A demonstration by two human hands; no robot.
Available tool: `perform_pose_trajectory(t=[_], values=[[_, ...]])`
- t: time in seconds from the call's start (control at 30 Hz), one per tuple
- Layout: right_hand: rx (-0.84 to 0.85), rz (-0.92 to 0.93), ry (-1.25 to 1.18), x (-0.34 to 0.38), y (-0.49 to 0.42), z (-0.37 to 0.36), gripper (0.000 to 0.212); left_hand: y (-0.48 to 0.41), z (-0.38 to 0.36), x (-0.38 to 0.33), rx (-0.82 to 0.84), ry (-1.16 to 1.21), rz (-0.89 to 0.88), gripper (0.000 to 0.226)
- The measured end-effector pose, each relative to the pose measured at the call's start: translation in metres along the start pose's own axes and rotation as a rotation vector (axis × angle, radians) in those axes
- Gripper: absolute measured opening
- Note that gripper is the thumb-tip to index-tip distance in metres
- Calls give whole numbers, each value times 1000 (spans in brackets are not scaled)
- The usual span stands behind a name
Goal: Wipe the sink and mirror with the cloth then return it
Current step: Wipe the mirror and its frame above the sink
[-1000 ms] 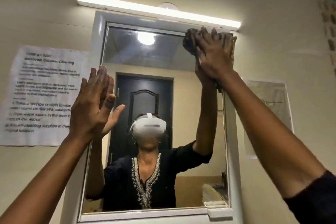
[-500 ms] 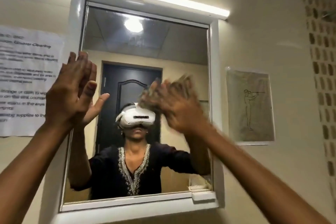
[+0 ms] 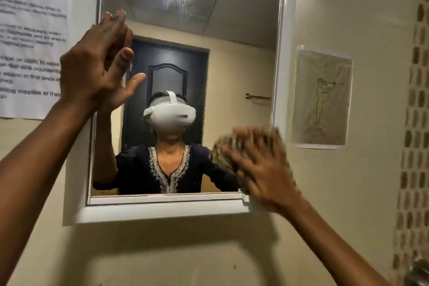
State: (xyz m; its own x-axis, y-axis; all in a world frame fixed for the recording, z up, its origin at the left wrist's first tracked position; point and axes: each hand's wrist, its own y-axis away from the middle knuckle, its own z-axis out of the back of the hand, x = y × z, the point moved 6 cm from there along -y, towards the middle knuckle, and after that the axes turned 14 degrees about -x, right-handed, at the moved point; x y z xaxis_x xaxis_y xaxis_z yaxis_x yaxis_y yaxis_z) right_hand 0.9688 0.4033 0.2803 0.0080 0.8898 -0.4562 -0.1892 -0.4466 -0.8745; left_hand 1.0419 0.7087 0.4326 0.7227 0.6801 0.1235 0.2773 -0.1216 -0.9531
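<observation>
A white-framed mirror [image 3: 232, 58] hangs on the beige wall. My right hand [image 3: 262, 167] presses a brownish-green cloth [image 3: 222, 151] flat against the mirror's lower right corner; hand and cloth are motion-blurred. My left hand [image 3: 97, 65] rests with fingers straight and apart on the mirror's left frame edge, holding nothing. The glass reflects a person in a dark embroidered top with a white headset, and a dark door behind. The sink is out of view.
A printed instruction sheet [image 3: 30, 39] is taped to the wall left of the mirror. A sketch of a figure [image 3: 321, 97] hangs to its right. A patterned tile strip [image 3: 415, 123] runs down the far right. A ceiling lamp shows in the reflection.
My right hand has swept the cloth from the mirror's top right corner down through the middle to the lower right corner. The left hand stayed on the left frame edge.
</observation>
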Motion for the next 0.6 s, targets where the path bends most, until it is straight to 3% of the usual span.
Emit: perform_pose_trajectory(t=[0.17,0.3,0.43,0.53,0.6], values=[[141,126,-101,25,20,-5,48,-2,0,-4,3,-11,31,62],[189,532,-97,81,2,-18,49,-1,-1,-8,1,-9,50,65],[125,777,-174,152,-42,-31,47,0,2,-6,18,23,47,66],[29,703,-127,141,-104,-27,48,0,4,-6,23,92,44,66],[-83,425,-74,92,-168,-13,49,-1,7,-5,32,203,52,63]])
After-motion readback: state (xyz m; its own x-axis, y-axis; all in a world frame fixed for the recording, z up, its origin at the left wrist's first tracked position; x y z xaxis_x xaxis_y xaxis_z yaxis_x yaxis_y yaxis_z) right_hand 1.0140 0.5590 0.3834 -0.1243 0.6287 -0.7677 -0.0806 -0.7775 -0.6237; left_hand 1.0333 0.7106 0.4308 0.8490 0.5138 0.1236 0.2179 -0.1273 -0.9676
